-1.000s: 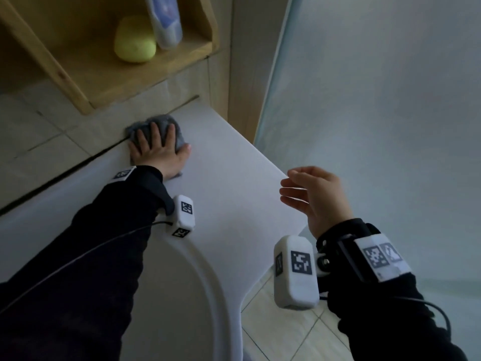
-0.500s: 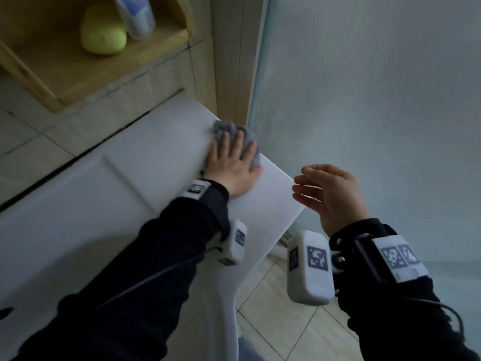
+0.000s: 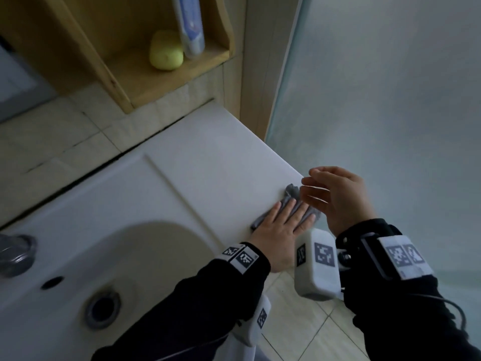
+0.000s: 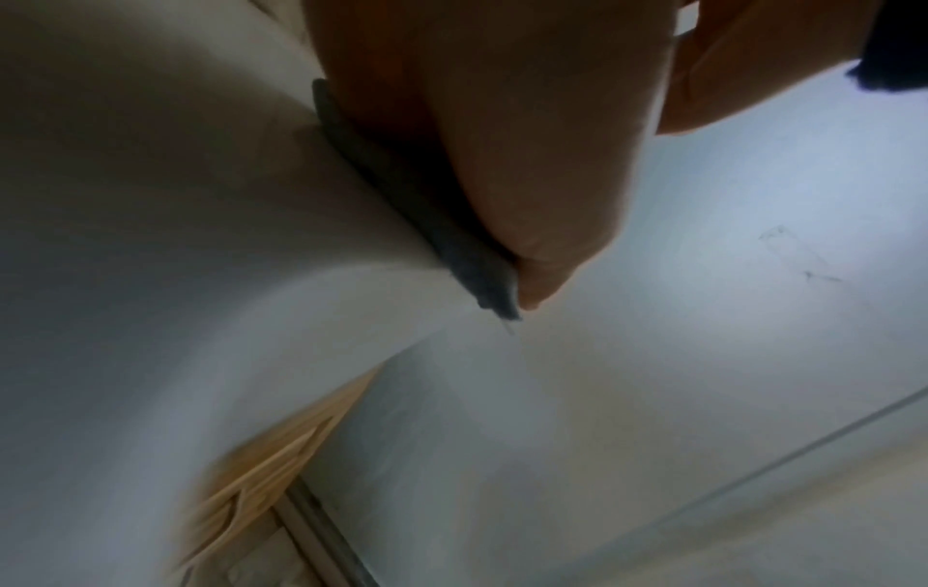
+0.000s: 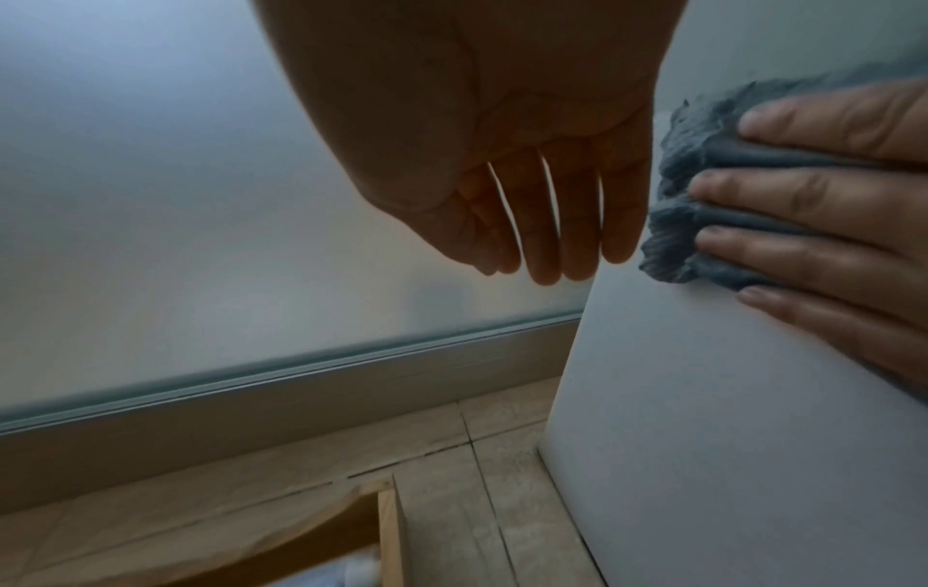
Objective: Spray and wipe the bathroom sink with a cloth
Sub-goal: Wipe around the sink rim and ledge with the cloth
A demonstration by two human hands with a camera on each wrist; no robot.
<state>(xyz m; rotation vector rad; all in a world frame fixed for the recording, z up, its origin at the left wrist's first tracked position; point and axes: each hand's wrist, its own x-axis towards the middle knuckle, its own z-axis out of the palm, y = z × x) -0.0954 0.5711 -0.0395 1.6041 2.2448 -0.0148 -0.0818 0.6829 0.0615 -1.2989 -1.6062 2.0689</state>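
L hand (image 3: 279, 227) now sits at the right front corner of the sink top (image 3: 208, 162), fingers (image 5: 783, 190) straight and spread, pressing the grey cloth (image 5: 703, 222) flat onto the white surface. Half a sec ago it was further back along the right edge, near the glass panel (image 3: 390, 87); a sec ago it was at the back edge by the wall tiles. So the cloth has swept the back edge, then down the right edge toward the front. My read: the flat area right of the basin (image 3: 145, 256) is about covered; basin, drain (image 3: 102, 310) and tap base (image 3: 15, 252) prob still to do

R hand (image 3: 338, 196) hovers just beside the corner, off the edge, fingers loosely open, holding nothing, much as before

Writing: blue-and-white bottle (image 3: 190, 24) on the wooden shelf (image 3: 161, 82), beside a yellow soap-like lump (image 3: 166, 52), has a label but too blurred to read. No brand legible; wrist units carry only square black-and-white code tags
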